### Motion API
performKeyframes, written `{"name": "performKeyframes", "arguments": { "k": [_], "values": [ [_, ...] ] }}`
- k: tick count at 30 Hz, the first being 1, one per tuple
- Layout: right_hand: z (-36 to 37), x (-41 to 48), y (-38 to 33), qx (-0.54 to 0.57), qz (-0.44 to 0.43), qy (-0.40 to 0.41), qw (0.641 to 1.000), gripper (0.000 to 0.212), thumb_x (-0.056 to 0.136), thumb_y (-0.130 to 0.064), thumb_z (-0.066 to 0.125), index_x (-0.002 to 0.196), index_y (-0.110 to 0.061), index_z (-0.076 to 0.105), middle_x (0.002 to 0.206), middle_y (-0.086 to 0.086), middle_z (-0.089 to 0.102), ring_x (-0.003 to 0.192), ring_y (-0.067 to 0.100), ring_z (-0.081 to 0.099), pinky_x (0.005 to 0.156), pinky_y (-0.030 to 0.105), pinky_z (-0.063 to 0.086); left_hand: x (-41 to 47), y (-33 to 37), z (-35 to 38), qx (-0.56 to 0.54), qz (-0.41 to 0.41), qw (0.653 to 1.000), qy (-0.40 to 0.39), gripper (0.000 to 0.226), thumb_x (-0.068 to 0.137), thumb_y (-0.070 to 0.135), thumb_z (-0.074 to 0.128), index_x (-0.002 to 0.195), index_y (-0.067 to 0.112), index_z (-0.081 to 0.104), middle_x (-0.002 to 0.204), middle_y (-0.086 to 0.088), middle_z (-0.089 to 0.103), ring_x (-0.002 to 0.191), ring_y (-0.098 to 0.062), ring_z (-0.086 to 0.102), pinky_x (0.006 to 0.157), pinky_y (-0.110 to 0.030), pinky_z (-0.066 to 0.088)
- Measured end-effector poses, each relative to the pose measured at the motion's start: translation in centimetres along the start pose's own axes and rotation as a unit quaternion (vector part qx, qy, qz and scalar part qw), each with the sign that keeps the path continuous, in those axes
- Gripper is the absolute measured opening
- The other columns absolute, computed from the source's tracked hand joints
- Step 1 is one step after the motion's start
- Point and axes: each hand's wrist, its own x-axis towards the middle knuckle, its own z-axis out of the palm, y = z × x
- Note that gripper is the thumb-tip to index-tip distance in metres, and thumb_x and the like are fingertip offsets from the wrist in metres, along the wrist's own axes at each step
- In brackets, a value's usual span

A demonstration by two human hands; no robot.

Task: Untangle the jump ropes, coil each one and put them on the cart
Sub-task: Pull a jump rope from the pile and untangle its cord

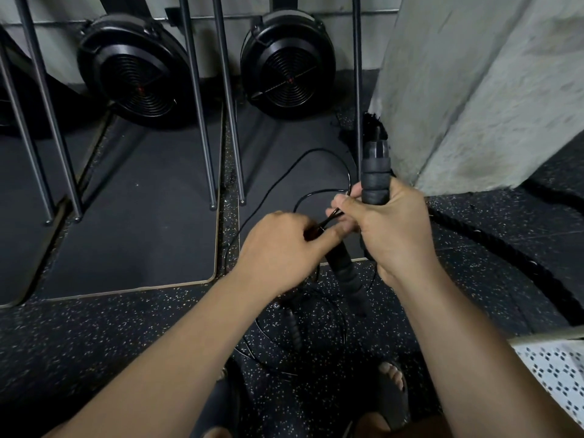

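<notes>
Head camera: the right hand [395, 229] wraps round a handle [376, 175], held upright. Beside it, the left hand [278, 248] pinches the thin rope [331, 217].

hands: two, left hand [278, 248] and right hand [395, 229]
foam rope handles: three, upright handle [376, 175], slanted handle [346, 273], floor handle [294, 327]
thin cord [316, 152]: loops overlap, number cannot be told
round black fan housings: two, left fan [139, 67], right fan [287, 64]
red hub marks: two, one per fan
metal bars [197, 121]: five, four with floor ends showing
dark mats [136, 222] with pale edging: three
concrete pillar [467, 90]: one
thick braided rope [505, 248]: one
feet in sandals: two, left foot [221, 396], right foot [392, 384]
patterned cloth [556, 371] at the right edge: one piece
</notes>
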Motion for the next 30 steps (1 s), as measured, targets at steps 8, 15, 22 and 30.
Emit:
{"name": "performKeyframes", "arguments": {
  "k": [8,15,22,30],
  "values": [
    [0.0,0.2,0.2,-0.025,-0.024,0.014,0.999,0.022,0.090,-0.001,0.083,0.089,-0.015,0.066,0.084,0.013,0.079,0.082,0.025,0.082,0.085,0.058,0.065,0.4,-0.2,-0.5,-0.106,-0.047,0.986,-0.121,0.039,0.112,0.030,0.045,0.086,0.014,0.069,0.059,-0.008,0.063,0.060,-0.025,0.064,0.054,-0.036,0.040],
    [0.3,0.1,0.7,-0.062,-0.034,-0.009,0.997,0.019,0.087,-0.014,0.087,0.089,-0.021,0.070,0.083,0.004,0.080,0.083,0.021,0.081,0.085,0.060,0.064,0.3,-0.8,-0.2,-0.150,-0.035,0.980,-0.123,0.036,0.093,0.046,0.081,0.125,0.034,0.072,0.065,0.011,0.075,0.047,0.000,0.061,0.046,-0.016,0.041],
    [0.6,-0.1,-0.2,0.010,-0.007,-0.033,0.999,0.020,0.090,-0.003,0.084,0.090,-0.016,0.069,0.087,0.016,0.080,0.084,0.034,0.081,0.073,0.063,0.066,0.7,-1.3,1.6,-0.240,-0.085,0.965,0.069,0.036,0.070,0.056,0.094,0.079,0.027,0.075,0.065,0.012,0.067,0.057,-0.001,0.056,0.058,-0.023,0.046],
    [0.4,0.0,-0.1,-0.020,-0.005,-0.027,0.999,0.020,0.086,-0.011,0.088,0.085,-0.020,0.071,0.085,0.012,0.080,0.086,0.030,0.082,0.084,0.066,0.063,0.4,-0.2,1.9,-0.470,-0.174,0.865,0.013,0.032,0.079,0.034,0.093,0.081,0.014,0.068,0.072,-0.004,0.066,0.074,-0.019,0.054,0.062,-0.026,0.041]
  ]
}}
